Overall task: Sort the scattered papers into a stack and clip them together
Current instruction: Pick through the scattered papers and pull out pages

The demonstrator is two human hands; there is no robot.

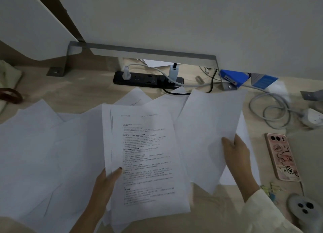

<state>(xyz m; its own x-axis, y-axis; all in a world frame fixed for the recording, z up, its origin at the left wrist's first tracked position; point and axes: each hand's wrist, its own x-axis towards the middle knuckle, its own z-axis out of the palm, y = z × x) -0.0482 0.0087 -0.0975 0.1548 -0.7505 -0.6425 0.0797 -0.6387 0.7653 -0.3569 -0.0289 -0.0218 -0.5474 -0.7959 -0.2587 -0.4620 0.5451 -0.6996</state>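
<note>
My left hand [106,182] grips a stack of papers [146,162] by its left edge, thumb on top; the top sheet carries printed text. My right hand [236,155] holds a single blank sheet [209,131] by its right edge, lifted beside the stack. More white sheets [38,154] lie scattered over the left of the wooden desk [87,82], and a few [138,96] spread behind the stack. Small yellow and blue clips [270,189] lie on the desk by my right wrist.
A pink phone [281,155] lies face down at the right, a grey phone [304,206] below it. A black power strip [148,79] with plugs and cables sits at the back under a metal monitor stand [139,51]. A coiled white cable [272,108] and blue boxes [234,77] are far right.
</note>
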